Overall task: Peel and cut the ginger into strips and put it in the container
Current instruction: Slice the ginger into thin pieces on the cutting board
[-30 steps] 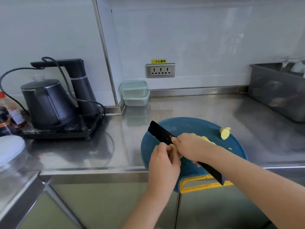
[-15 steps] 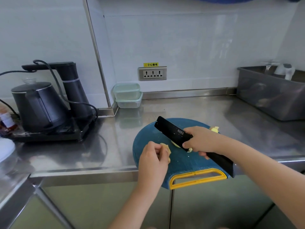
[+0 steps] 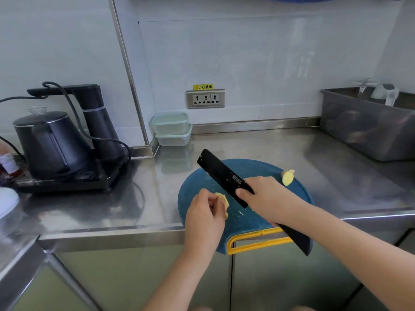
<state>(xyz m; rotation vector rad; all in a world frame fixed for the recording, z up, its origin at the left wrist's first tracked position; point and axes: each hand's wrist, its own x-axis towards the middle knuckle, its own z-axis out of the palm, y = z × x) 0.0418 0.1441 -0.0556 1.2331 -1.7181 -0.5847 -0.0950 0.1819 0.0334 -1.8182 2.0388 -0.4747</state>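
A round blue cutting board (image 3: pixel 265 169) with a yellow handle lies at the counter's front edge. My left hand (image 3: pixel 205 215) pinches pale yellow ginger slices (image 3: pixel 223 202) over the board's left part. My right hand (image 3: pixel 268 198) grips a black knife (image 3: pixel 221 172) by its handle, the blade raised above the board and pointing up-left. A separate ginger chunk (image 3: pixel 287 177) sits on the board's far right edge. Two stacked lidded containers (image 3: pixel 171 129) stand against the back wall.
A black kettle (image 3: pixel 48 141) and water dispenser (image 3: pixel 98 122) on a black tray occupy the left counter. A grey bin (image 3: pixel 368 129) stands at the right. A wall socket (image 3: pixel 205 99) is behind. A white round object (image 3: pixel 6 202) is at the far left.
My left hand has drawn the ginger slices left, away from the knife. My right hand has lifted the knife clear of the board; the view shifted slightly.
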